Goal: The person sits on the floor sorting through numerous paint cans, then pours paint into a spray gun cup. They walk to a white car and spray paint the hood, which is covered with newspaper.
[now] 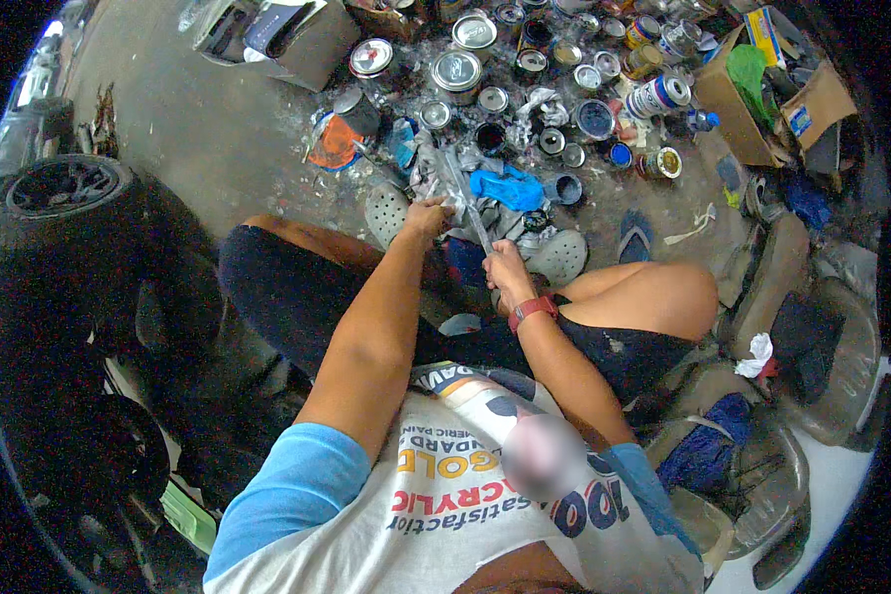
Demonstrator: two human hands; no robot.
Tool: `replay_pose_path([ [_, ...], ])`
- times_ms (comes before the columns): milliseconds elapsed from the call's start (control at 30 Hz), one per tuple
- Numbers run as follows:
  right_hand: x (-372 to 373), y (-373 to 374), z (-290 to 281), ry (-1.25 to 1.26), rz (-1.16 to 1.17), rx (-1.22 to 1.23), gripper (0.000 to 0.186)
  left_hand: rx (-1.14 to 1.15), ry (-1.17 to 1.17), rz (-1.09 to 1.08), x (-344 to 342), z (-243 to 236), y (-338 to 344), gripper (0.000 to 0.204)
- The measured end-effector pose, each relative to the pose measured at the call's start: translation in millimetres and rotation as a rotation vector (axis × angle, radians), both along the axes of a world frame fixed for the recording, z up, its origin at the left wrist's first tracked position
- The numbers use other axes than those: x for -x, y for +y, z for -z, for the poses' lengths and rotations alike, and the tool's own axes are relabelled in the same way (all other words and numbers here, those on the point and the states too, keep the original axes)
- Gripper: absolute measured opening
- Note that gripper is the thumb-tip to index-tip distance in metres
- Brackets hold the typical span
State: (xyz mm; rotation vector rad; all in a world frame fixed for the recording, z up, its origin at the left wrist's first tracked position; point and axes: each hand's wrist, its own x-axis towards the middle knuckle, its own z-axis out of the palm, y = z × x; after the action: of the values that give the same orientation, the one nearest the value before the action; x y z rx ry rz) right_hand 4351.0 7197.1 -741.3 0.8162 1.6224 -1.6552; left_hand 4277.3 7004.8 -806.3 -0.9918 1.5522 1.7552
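Note:
My right hand [508,269], with a red watch at the wrist, is closed round the lower end of a long, narrow grey stick [467,201]. The stick slants up and left, away from me. To its left my left hand [429,215] is closed, fingers curled, beside a crumpled grey rag [430,170]; what is in its grip is too small to make out. A bright blue glove-like piece [506,186] lies just right of the stick. Both hands are above my crossed legs, between my grey clogs [386,214].
Many paint cans [456,71] crowd the stained floor ahead. An orange paint-smeared piece [335,145] lies left of them. Cardboard boxes stand far left [312,45] and right [738,94]. A large tyre [59,213] is at my left. A flip-flop [635,238] lies on the right.

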Motion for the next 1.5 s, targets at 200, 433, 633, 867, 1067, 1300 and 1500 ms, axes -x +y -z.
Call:
replay_pose_path([
  [200,-8.2,3.7,18.1,0.052,-0.136,-0.087,0.028,-0.312,-0.078,-0.195,-10.1,-25.3,16.5,0.013],
  [433,-7.7,4.1,21.4,-0.031,-0.079,0.159,0.019,-0.081,0.063,0.264,-20.5,-25.8,15.2,0.033],
  [633,-6.3,-4.8,-1.0,0.0,-0.175,0.127,0.016,0.197,-0.071,0.214,-18.2,-18.5,18.0,0.036],
  [867,-10.2,0.3,-5.0,0.134,-0.33,-0.122,0.02,0.426,-0.105,0.13,-10.0,-29.3,25.0,0.047],
  [1067,-36.5,17.5,-0.2,0.318,-0.449,-0.316,0.023,0.235,-0.196,-0.206,6.7,12.9,4.6,0.045],
  [1300,-59.3,35.2,-65.5,0.478,-0.554,-0.432,0.029,0.042,0.068,-0.695,12.2,49.8,-49.1,0.029],
  [1500,-28.9,36.9,-93.4,0.542,-0.219,-0.414,0.026,-0.083,-0.07,-0.309,19.2,3.2,0.0,0.022],
])
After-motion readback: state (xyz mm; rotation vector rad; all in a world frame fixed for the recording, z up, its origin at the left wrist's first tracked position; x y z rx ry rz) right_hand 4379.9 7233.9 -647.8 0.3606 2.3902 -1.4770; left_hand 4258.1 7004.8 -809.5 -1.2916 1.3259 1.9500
